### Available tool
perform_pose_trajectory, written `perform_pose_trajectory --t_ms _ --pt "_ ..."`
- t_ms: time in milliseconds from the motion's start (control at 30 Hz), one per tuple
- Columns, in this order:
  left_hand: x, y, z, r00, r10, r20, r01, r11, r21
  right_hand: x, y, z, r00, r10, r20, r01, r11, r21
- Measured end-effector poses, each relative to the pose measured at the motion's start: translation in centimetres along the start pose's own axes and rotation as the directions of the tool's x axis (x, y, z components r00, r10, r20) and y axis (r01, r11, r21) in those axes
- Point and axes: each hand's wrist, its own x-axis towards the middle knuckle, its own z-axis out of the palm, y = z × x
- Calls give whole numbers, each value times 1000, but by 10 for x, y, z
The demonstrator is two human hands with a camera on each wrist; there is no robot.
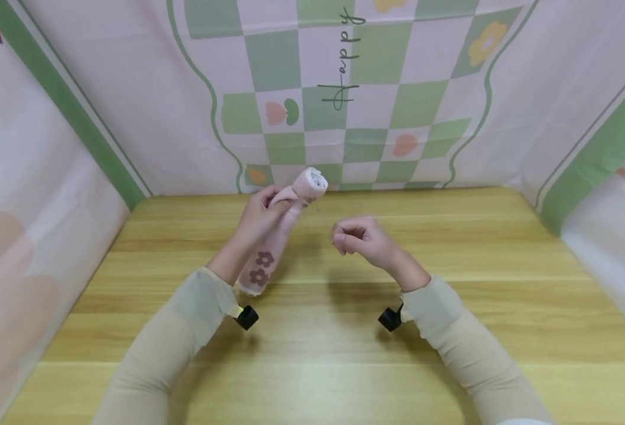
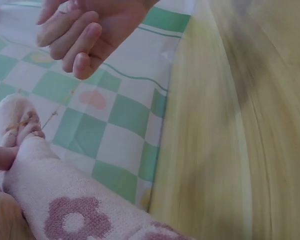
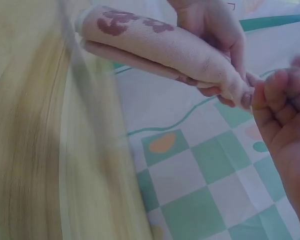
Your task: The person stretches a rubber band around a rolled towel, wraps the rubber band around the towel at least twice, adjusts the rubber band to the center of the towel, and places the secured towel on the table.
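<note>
Head cam: my left hand (image 1: 259, 218) gripped the rolled pink towel (image 1: 277, 236) near its top, held above the wooden table (image 1: 450, 330). Right hand (image 1: 362, 239) loosely curled, holding nothing I could see. Towel looked soft, light; I'd grab mid-roll.

Both arms reach forward in pale sleeves, elbows out, wrists angled inward. The left hand (image 1: 259, 215) is raised with its fingers curled in a grip. The right hand (image 1: 362, 239) hovers just beside it, fingers loosely curled, holding nothing, palm turned down.
</note>
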Motion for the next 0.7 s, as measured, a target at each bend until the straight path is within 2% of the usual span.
perform_pose_trajectory --t_ms 167,300,467,533,567,633,700 --pt "3 -3 0 999 -40 6 40 999 12 3 1 0 1000 28 -8 -27 993 118" --pt "4 -3 0 997 -77 0 77 996 -48 5 4 0 999 50 -14 -45 971 234" --pt "4 -1 -1 993 -114 -14 111 982 -151 4 9 -4 993 117 -30 -97 918 384" --pt "3 -1 0 992 -124 -6 121 978 -171 3 11 -6 991 123 -47 -86 872 482" --pt "3 -1 1 992 -126 -3 123 977 -174 3 12 -6 992 117 -55 -69 836 545" --pt "3 -1 4 991 -133 4 131 973 -190 4 14 -5 992 110 -68 -36 738 674" --pt "3 -1 6 991 -135 6 134 969 -208 5 14 -2 988 124 -91 -5 617 787"
